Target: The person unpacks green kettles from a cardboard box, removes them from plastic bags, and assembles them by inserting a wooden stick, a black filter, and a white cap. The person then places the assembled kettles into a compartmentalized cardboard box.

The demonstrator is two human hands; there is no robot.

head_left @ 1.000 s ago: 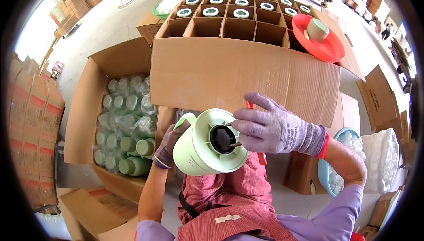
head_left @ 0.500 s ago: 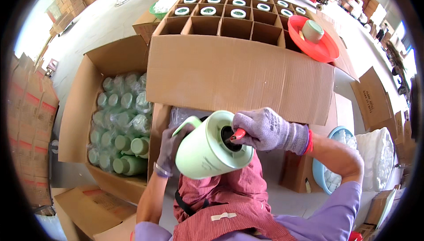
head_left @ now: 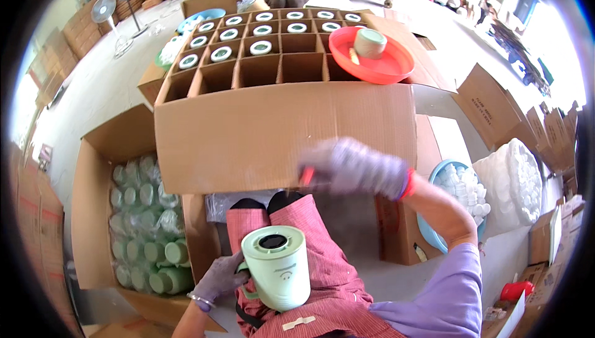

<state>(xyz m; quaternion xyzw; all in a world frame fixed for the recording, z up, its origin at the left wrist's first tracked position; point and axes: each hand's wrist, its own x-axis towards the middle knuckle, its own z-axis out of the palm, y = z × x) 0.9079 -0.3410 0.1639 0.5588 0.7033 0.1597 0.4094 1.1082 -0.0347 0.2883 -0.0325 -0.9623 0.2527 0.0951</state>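
Observation:
My left hand [head_left: 218,276], in a grey glove, grips a pale green cylindrical jug [head_left: 277,267] by its handle side, upright on my lap over a red checked apron. Its top shows a dark round opening. My right hand [head_left: 356,167], gloved and blurred, is raised in front of the cardboard flap, pinching a small red piece [head_left: 306,176] between the fingers. Ahead stands a large divided carton [head_left: 280,68] with green-and-white jugs in many cells. A red round tray [head_left: 378,65] with one green part rests on its right corner.
An open carton [head_left: 99,214] at my left holds several green jugs wrapped in plastic. A blue basin [head_left: 446,214] and a clear bag [head_left: 517,180] of white caps sit at my right. Flat boxes, fans and another person at work lie farther back.
My right hand has lifted off the jug's top and moved up and right with the small red piece. The jug has dropped onto my lap and turned upright.

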